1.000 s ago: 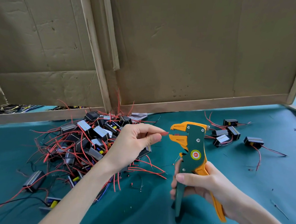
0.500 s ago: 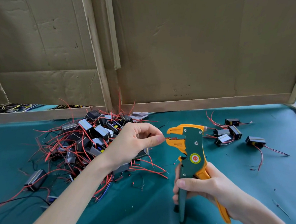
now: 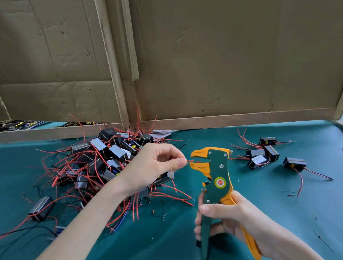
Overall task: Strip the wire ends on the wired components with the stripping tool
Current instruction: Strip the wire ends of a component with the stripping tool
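Nearest to the camera, the right hand (image 3: 227,219) holds the tool (image 3: 218,173) upright above the green table (image 3: 175,252). Its fingers (image 3: 203,208) are curled round the green handle, and the orange handle lies along the palm. The two handles are spread, so the tool seems not yet squeezed, and its yellow jaws at the top stand apart with the mouth turned to the left. A little farther and to the left, the left hand (image 3: 152,167) is raised with the wrist bent, and its thumb and forefinger are pressed together on a red wire (image 3: 190,161). The short free end of the wire points to the right, almost level, and its tip is just at the mouth of the jaws, between the upper and the lower one. How deep it goes in cannot be told. The left hand is therefore the nearer one to the wire end, and the coming move probably needs only a small push to the right along the wire's own axis before the squeeze. Behind the left hand lies the pile (image 3: 96,159) of black components with tangled red wires, and a small group (image 3: 263,155) lies well apart to the right of the tool. Farthest stands the cardboard (image 3: 211,52).
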`<action>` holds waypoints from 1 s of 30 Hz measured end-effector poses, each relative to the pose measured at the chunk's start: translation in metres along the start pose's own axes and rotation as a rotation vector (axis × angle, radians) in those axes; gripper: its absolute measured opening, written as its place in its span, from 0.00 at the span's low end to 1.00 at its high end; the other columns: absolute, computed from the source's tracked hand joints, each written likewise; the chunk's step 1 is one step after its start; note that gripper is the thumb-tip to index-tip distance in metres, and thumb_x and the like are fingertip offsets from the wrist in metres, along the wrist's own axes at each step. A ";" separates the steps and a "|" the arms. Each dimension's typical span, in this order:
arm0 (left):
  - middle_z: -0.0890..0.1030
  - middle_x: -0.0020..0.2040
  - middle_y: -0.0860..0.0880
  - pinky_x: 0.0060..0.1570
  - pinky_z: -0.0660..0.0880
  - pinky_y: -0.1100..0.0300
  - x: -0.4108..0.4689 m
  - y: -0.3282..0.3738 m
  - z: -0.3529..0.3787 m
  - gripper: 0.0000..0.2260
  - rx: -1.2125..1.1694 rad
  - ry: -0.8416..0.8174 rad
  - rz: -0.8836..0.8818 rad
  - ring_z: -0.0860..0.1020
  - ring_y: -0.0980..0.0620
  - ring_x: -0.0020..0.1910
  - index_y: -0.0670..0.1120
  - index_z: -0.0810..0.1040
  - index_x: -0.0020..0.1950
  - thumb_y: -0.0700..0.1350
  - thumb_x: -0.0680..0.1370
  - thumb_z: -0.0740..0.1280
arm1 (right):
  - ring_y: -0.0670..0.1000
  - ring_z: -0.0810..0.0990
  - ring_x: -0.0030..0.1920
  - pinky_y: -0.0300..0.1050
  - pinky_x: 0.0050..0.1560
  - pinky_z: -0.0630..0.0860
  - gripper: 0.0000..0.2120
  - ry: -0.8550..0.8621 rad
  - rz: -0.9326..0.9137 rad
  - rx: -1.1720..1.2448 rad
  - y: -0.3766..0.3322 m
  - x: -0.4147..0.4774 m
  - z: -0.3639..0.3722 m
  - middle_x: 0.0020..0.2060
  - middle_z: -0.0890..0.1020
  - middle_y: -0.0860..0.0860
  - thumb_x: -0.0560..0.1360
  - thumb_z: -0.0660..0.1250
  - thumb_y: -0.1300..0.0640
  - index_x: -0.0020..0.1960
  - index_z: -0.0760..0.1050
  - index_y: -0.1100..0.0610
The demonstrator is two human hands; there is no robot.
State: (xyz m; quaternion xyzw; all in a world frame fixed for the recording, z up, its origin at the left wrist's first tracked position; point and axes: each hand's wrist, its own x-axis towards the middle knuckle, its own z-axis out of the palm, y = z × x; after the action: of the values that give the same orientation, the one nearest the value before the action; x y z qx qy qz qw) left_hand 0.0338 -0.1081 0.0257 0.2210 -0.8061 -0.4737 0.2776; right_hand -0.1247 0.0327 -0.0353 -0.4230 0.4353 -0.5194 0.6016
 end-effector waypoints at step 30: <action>0.77 0.61 0.45 0.53 0.68 0.63 0.071 0.046 0.092 0.16 0.331 0.110 0.007 0.78 0.50 0.52 0.47 0.75 0.63 0.36 0.77 0.61 | 0.62 0.83 0.37 0.56 0.38 0.81 0.11 0.165 0.203 0.621 0.000 0.015 -0.019 0.38 0.80 0.64 0.60 0.71 0.72 0.42 0.79 0.68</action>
State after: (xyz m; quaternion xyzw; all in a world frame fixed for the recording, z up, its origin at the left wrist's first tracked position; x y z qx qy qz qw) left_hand -0.0841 -0.0724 0.0473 0.2865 -0.8574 -0.3208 0.2825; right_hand -0.1422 0.0168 -0.0416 -0.1305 0.3433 -0.5973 0.7130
